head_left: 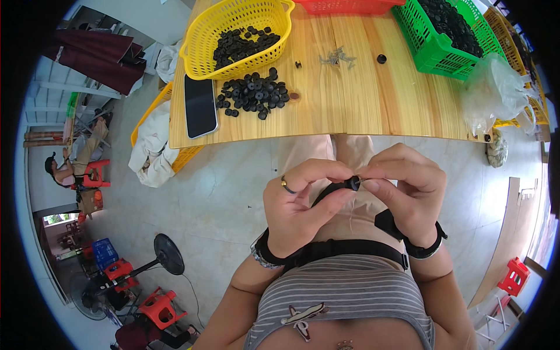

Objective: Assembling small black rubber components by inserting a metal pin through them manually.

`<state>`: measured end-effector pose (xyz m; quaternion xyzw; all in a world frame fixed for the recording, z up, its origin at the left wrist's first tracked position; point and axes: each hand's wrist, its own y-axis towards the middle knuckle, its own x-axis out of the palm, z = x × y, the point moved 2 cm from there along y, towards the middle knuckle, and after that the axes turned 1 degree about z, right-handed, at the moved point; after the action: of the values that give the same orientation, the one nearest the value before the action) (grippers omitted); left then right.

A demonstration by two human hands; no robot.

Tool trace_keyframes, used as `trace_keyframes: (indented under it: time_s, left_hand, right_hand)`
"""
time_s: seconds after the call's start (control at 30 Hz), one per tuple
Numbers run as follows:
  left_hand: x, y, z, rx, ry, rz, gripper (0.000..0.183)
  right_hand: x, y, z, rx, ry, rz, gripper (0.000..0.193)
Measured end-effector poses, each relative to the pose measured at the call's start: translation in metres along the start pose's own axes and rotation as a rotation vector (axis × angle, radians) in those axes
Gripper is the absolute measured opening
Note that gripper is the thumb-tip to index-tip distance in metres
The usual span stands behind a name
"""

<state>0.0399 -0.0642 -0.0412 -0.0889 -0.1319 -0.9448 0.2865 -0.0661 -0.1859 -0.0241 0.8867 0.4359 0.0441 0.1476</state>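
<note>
Between the thumb and index finger of my left hand (309, 201) is a small round black wheel-like piece (353, 183), held above my lap in front of the table edge. My right hand (408, 189) pinches a thin metal pin (361, 179) against the face of that piece; the fingertips hide most of the pin. On the table lies a heap of similar black grooved pieces (254, 93). Farther right is a little scatter of thin metal pins (338, 57). Two single black pieces sit on either side of the pins, one on its edge (298, 65), the other (381, 59) flat.
A phone (201, 108) lies at the table's left edge. Behind the heap stands a yellow basket (192, 55) of black pieces; a green basket (449, 65) and a clear plastic bag (493, 93) are at right. A fan (169, 254), red stools (160, 308) and a seated person (67, 169) are at left.
</note>
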Motion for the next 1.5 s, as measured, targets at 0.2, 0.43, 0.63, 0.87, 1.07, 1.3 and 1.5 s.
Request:
trace_keyframes:
  time_s: [0.2,0.43,0.63,0.87,1.07,1.3,1.5]
  left_hand:
    - [-0.001,0.001,0.000,0.050,0.077,0.023,0.022]
    - [-0.003,0.004,-0.005,-0.004,0.013,0.083,0.022]
    - [-0.006,0.010,-0.013,-0.034,-0.045,0.136,0.022]
    - [-0.011,0.021,-0.020,-0.118,-0.224,0.215,0.022]
    - [-0.020,0.029,-0.015,-0.212,-0.153,0.288,0.021]
    - [-0.023,0.027,-0.020,-0.185,-0.116,0.289,0.020]
    - [-0.020,0.023,-0.017,-0.237,-0.062,0.253,0.019]
  right_hand:
    - [0.001,0.000,-0.006,-0.128,-0.224,0.005,0.027]
    - [0.003,0.004,-0.001,-0.146,-0.257,-0.005,0.029]
    - [0.010,0.008,0.009,-0.208,-0.327,0.032,0.029]
    - [0.009,0.019,0.024,0.224,0.347,-0.017,0.033]
    - [-0.048,0.077,0.040,0.264,-0.229,0.109,0.043]
    - [-0.075,0.135,0.063,0.068,-1.152,-0.351,0.047]
    - [-0.070,0.154,0.097,0.245,-1.340,-0.528,0.037]
